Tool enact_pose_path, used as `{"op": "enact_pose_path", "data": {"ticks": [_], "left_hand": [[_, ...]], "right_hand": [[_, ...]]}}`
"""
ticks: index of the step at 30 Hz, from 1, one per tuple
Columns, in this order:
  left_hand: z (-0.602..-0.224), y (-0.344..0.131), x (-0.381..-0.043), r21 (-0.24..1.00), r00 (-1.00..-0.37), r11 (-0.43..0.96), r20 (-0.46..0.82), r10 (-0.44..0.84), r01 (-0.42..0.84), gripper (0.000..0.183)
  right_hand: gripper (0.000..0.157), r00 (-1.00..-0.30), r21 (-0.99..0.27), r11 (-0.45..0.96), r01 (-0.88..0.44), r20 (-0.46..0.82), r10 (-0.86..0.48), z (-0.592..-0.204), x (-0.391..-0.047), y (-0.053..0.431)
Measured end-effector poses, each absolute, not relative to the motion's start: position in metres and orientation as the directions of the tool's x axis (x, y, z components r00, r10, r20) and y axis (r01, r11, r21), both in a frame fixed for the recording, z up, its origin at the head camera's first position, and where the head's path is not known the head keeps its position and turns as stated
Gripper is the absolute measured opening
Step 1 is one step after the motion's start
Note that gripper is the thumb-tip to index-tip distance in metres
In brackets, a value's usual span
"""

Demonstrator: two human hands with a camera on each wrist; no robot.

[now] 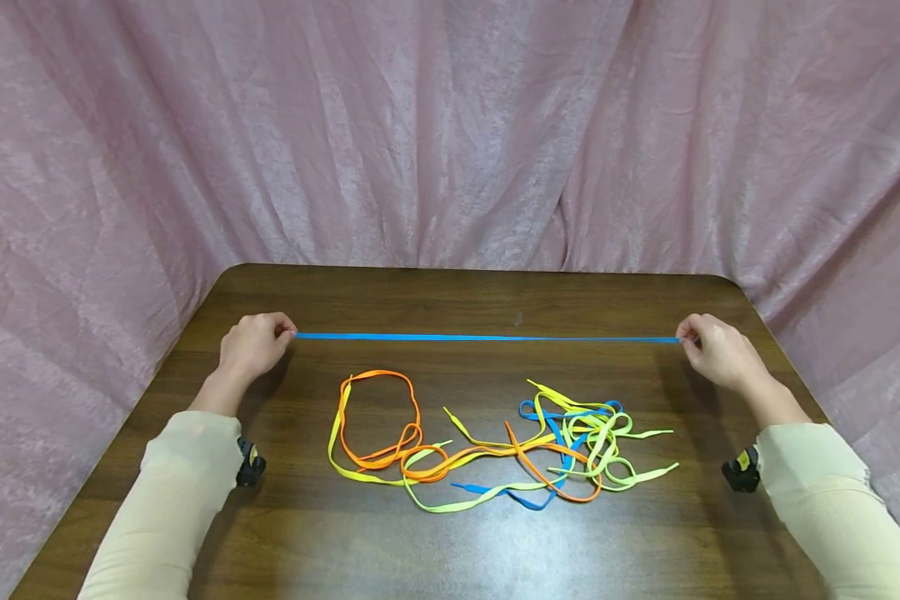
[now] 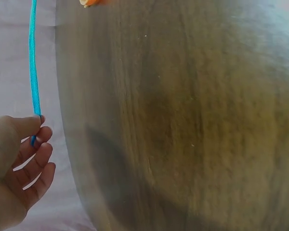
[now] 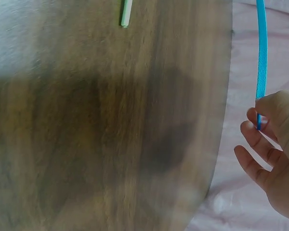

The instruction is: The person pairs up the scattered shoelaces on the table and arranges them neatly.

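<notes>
A light blue shoelace (image 1: 420,337) is stretched straight from side to side above the far half of the table. My left hand (image 1: 255,343) pinches one end between thumb and index finger, and in the left wrist view a short blue tip pokes out below the thumb. At the other end my right hand (image 1: 720,350) pinches the lace the same way, its tip (image 3: 258,122) showing under the thumb. Nearer to me lies a loose tangle of shoelaces: an orange lace (image 1: 412,392), yellow laces (image 1: 333,442), yellow-green laces (image 1: 607,433) and a darker blue lace (image 1: 525,500).
The brown wooden table (image 1: 330,550) has rounded far corners. Pink curtains (image 1: 435,133) hang behind it and on both sides. Each forearm wears a pale sleeve (image 1: 172,492) with a small black camera (image 1: 251,465) at the wrist.
</notes>
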State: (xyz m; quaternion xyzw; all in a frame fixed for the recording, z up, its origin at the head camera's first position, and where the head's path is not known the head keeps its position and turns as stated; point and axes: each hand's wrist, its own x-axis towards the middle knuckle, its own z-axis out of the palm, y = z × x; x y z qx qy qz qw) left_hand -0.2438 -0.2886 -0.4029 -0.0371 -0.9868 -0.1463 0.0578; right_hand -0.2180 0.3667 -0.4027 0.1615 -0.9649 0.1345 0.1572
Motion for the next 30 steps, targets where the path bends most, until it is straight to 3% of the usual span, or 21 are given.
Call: {"op": "enact_pose_path", "data": {"ticks": [16,30], "left_hand": [[-0.397,-0.28,-0.265,0.281,-0.997,0.959,0.081,0.019,0.041,0.014],[-0.398,-0.274,-0.28,0.273,-0.998,0.962,0.052,-0.022,-0.007,0.016]], "right_hand": [[0.007,-0.966,-0.271,0.94,-0.207,0.21,-0.152,-0.403,-0.244,0.364],[0.013,-0.995,-0.25,0.963,-0.099,0.045,-0.09,-0.4,-0.261,0.359]]}}
